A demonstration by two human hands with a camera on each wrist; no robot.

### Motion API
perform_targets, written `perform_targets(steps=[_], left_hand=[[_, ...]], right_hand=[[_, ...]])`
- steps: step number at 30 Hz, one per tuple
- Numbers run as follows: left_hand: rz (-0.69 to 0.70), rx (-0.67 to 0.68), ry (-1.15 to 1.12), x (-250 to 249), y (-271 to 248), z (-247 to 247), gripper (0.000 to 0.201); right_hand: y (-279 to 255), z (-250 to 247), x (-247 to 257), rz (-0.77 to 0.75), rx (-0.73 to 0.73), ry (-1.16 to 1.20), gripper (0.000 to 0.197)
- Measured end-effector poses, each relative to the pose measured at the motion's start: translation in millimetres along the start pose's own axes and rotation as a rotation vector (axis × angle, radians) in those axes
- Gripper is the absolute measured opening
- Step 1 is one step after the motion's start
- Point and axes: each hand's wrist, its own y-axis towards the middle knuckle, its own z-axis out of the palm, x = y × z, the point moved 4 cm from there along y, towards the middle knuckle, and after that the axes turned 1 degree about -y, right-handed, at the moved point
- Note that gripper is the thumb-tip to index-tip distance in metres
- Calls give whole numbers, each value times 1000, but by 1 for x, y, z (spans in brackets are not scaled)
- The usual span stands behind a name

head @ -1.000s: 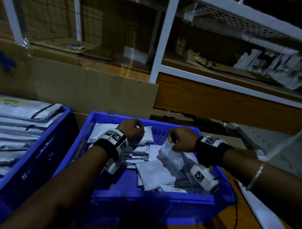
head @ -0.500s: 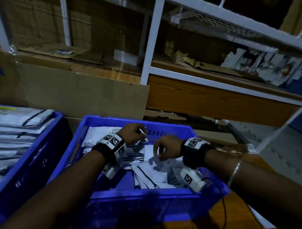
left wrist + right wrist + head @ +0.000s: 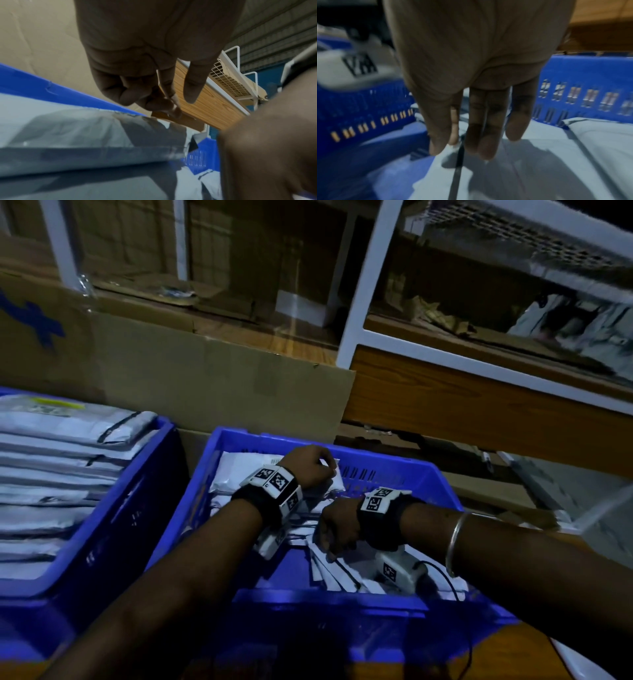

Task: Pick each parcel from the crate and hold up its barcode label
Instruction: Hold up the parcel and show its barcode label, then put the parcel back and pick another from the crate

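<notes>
A blue crate (image 3: 394,472) in front of me holds several grey-white parcels (image 3: 329,573). My left hand (image 3: 313,465) hovers over a white parcel (image 3: 239,470) at the crate's back. In the left wrist view the left hand (image 3: 159,97) has most fingers curled in to the thumb and one straight, with nothing in them, above a grey parcel (image 3: 77,128). My right hand (image 3: 337,529) reaches down in the crate's middle. Its straight fingers (image 3: 471,135) point down, tips at a grey parcel (image 3: 539,162), gripping nothing.
A second blue crate (image 3: 113,525) on the left is stacked with grey parcels (image 3: 51,467). A cardboard sheet (image 3: 205,378) stands behind both crates. A white shelf frame (image 3: 363,302) and a wooden board (image 3: 479,412) lie beyond. The crate wall (image 3: 590,70) is close on the right.
The right hand let go of the white parcel it gripped a second ago and dropped lower, toward the left, onto the pile. The left hand stayed at the crate's back.
</notes>
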Motion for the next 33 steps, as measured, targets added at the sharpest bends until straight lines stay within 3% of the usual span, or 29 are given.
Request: perform_targets(steps=[6, 10, 13, 18, 20, 28, 33], left_hand=[[-26, -22, -32, 8, 5, -3, 18], [-19, -13, -17, 9, 7, 1, 16], [-21, -24, -17, 10, 8, 2, 14], [-10, 1, -40, 6, 8, 5, 10], [-8, 33, -70, 4, 7, 9, 20], [234, 155, -85, -23, -2, 24, 36], [262, 153, -157, -32, -3, 31, 53]], right_hand=[[16, 5, 12, -86, 63, -59, 45], [19, 8, 12, -44, 82, -73, 34], [16, 1, 8, -5, 17, -101, 24], [-9, -15, -6, 87, -89, -188, 25], [-22, -23, -16, 130, -132, -184, 18], [-97, -60, -41, 148, -423, 85, 39], [-135, -72, -50, 100, -548, 133, 49]])
